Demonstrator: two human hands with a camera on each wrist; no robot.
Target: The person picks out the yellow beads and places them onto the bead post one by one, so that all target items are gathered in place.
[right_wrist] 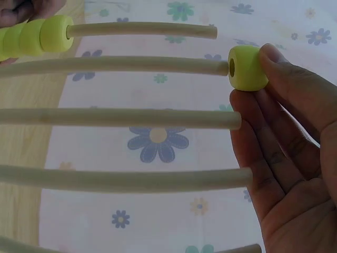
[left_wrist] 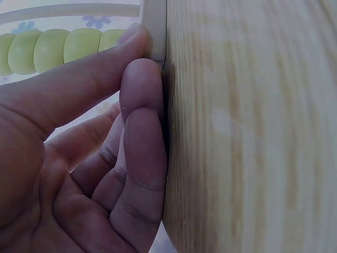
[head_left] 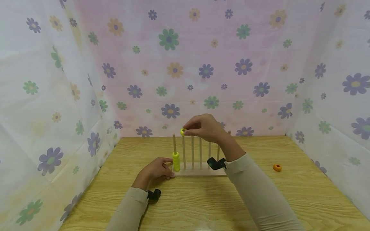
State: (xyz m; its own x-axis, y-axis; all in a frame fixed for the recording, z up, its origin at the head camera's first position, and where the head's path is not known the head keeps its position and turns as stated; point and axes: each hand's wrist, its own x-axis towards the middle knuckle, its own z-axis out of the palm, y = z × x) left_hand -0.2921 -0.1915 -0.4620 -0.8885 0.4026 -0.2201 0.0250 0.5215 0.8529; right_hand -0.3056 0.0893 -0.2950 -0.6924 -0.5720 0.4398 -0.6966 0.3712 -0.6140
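A wooden peg rack point(head_left: 199, 173) stands on the table, its upright pegs in a row. Several yellow beads point(head_left: 176, 161) are stacked on its leftmost peg. My left hand point(head_left: 156, 168) grips the left end of the rack's base, thumb and fingertips against it beside the stack. Between thumb and fingers, my right hand point(head_left: 206, 128) pinches a single yellow bead point(right_wrist: 247, 68) at the top of the second peg point(right_wrist: 158, 64). In the right wrist view, the bead's hole faces the peg tip, which is right at it. The right arm hides some pegs in the head view.
An orange bead point(head_left: 277, 167) lies by itself on the wood-grain table point(head_left: 245, 192), to the right of the rack. Flower-patterned cloth point(head_left: 188, 64) hangs behind and at both sides. Each wrist carries a small black camera point(head_left: 216, 163).
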